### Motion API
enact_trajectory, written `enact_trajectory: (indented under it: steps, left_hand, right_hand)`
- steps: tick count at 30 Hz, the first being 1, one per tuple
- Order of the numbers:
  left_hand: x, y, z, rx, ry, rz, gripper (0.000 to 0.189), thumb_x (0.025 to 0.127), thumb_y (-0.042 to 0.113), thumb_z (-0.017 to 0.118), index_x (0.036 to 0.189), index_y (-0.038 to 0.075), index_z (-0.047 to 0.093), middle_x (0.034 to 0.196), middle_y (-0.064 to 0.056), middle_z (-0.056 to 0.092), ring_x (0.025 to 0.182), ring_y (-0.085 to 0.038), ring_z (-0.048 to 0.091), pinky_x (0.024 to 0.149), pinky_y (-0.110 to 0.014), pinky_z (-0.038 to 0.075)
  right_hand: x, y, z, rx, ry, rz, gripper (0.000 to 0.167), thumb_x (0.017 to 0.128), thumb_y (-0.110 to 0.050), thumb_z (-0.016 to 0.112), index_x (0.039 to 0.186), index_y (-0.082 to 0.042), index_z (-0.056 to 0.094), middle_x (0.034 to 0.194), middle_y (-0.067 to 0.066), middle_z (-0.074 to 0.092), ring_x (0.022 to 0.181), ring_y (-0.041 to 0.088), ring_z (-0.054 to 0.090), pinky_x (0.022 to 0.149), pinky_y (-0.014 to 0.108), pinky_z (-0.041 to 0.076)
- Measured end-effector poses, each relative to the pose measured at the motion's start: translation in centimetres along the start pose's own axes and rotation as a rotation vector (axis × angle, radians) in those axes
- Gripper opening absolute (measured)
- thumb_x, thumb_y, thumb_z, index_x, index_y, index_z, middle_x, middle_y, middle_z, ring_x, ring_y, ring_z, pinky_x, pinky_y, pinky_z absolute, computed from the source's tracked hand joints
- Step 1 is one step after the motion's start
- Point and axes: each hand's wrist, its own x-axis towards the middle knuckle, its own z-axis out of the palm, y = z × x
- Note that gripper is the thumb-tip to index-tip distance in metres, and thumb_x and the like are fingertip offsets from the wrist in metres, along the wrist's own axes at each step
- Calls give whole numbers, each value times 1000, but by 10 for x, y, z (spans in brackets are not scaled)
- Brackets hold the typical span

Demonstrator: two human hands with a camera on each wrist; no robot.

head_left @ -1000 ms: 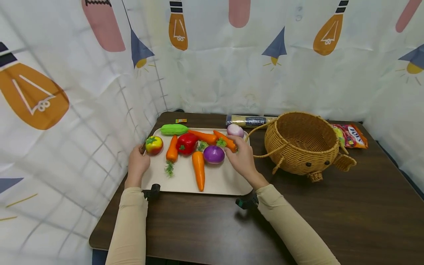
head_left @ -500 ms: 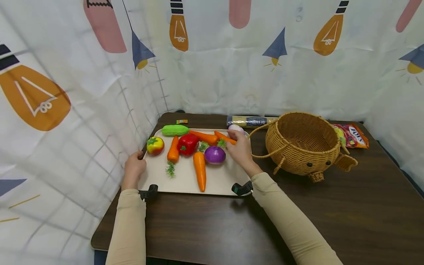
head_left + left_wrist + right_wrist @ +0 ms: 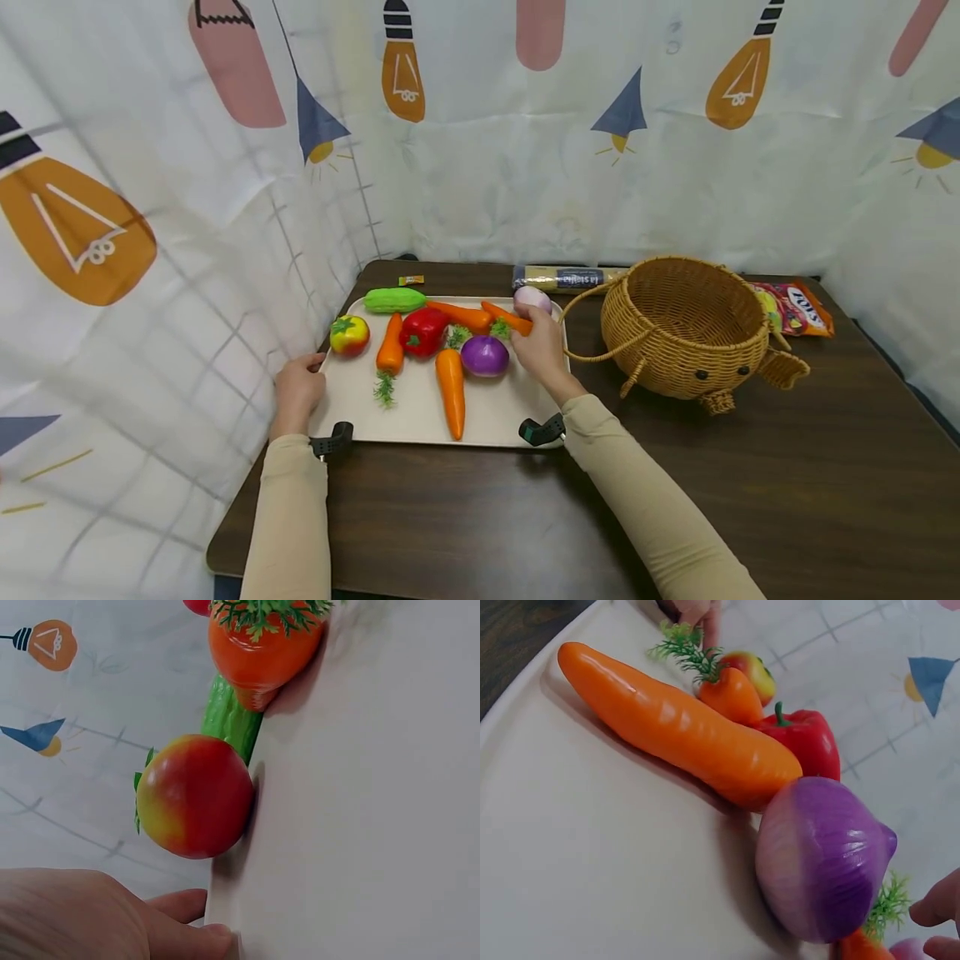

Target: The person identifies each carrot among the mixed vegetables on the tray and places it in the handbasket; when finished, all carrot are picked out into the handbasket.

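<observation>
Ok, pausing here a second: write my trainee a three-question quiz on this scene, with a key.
1. Multiple choice: what does the left hand grip?
A) the long green bumpy vegetable
B) the cream rectangular tray by its edge
C) the round purple onion
2. True or false: the brown woven wicker basket stands to the right of the tray, as the person sees it.
3. Count: how many orange tapered carrots show in the head view?

Key: 1. B; 2. True; 3. Four.
</observation>
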Motion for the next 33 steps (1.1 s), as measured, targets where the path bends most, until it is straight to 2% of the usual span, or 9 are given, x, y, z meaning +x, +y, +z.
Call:
enact_trajectory:
  steps: [4, 11, 18, 24, 33]
  left_hand:
    - [-2, -4, -3, 3, -5, 3, 52, 86, -2, 35, 133, -4, 57, 120, -26, 60, 112, -43, 51, 94, -50, 39]
    - [-3, -8, -3, 9, -3, 10, 52, 86, -1, 35, 132, -4, 57, 119, -26, 61, 111, -44, 52, 94, -51, 39]
    - [-2, -8, 0, -7, -1, 6, 52, 87, 0, 34, 134, -2, 56, 122, -25, 60, 116, -44, 50, 97, -51, 37]
    - [0, -9, 3, -19, -5, -4, 52, 88, 0, 34, 135, -2, 55, 124, -24, 59, 117, -43, 50, 99, -51, 36]
    - [-2, -7, 0, -41, -4, -20, 51, 88, 0, 35, 135, -2, 55, 125, -24, 58, 117, -43, 49, 100, -51, 33]
  right_hand:
    - [1, 2, 5, -8, -26, 31, 43, 87, -2, 65, 130, -1, 59, 126, 12, 62, 112, 29, 57, 99, 40, 46]
    - [3, 9, 14, -56, -10, 47, 44, 84, -3, 68, 127, -3, 62, 121, 12, 64, 104, 29, 58, 96, 42, 48]
    - [2, 18, 19, -112, -3, 35, 44, 84, -4, 68, 127, -3, 62, 127, 14, 59, 115, 30, 55, 101, 43, 43]
    - [0, 26, 21, -116, 58, 27, 40, 84, -5, 70, 123, -3, 64, 122, 16, 63, 114, 31, 57, 100, 42, 43]
    - [-4, 26, 27, -86, 121, 41, 42, 84, -10, 72, 124, -2, 63, 119, 17, 65, 108, 32, 60, 96, 43, 47]
